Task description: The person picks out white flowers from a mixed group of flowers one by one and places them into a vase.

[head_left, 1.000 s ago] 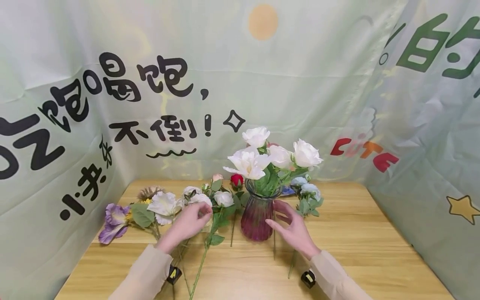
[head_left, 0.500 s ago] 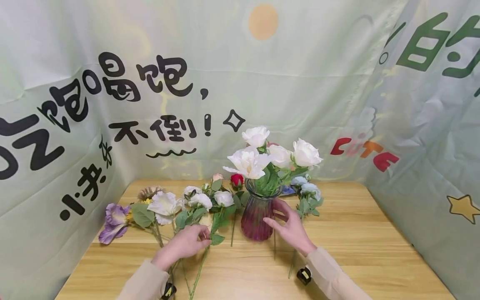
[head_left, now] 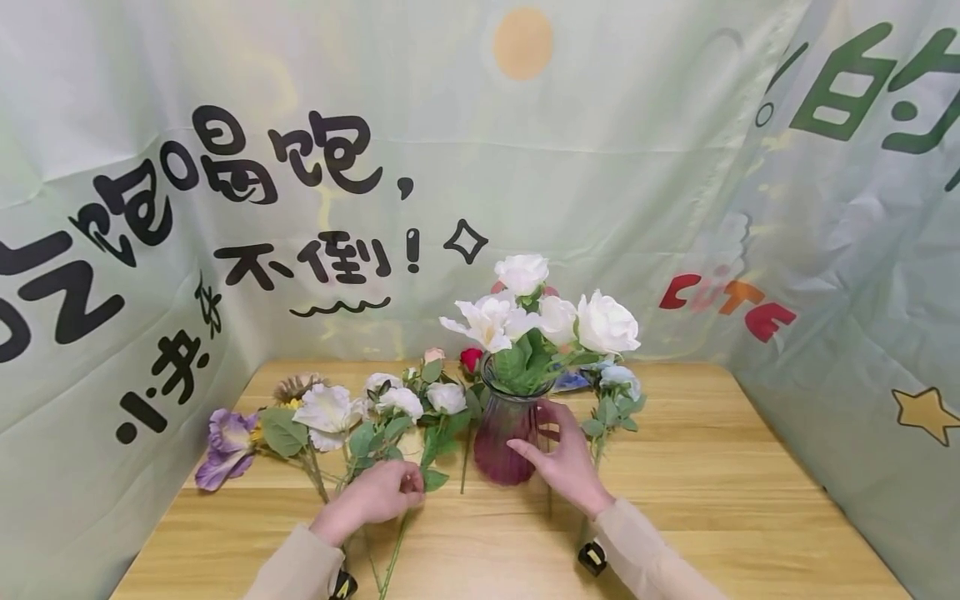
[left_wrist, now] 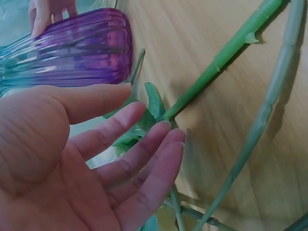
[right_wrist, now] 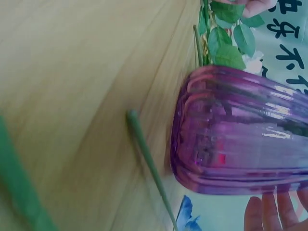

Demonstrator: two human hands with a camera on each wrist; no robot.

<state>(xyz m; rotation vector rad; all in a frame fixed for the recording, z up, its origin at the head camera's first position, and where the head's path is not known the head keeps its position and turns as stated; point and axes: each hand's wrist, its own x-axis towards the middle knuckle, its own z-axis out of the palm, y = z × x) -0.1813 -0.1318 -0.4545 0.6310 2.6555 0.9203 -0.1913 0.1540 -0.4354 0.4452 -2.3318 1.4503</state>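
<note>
A ribbed glass vase (head_left: 498, 454), purple toward its base, stands on the wooden table holding white artificial flowers (head_left: 607, 323) with green leaves. My right hand (head_left: 566, 454) grips its right side, thumb in front and fingers toward the back; in the right wrist view its fingertips (right_wrist: 270, 214) meet the glass. My left hand (head_left: 375, 492) hovers over the stems of the flowers lying left of the vase. In the left wrist view its fingers are loosely bent with nothing between them, close to a thick green stem (left_wrist: 211, 72).
Left of the vase lie a purple flower (head_left: 225, 450), a large white flower (head_left: 327, 414) and several white roses (head_left: 401, 402). A red rose (head_left: 471, 360) lies behind it. Light blue flowers (head_left: 619, 383) rest to its right. Printed cloth walls (head_left: 600, 167) surround the table.
My left hand has come down toward the stems and nearer to me. My right hand has shifted left onto the vase, which has turned and moved slightly left with its flowers.
</note>
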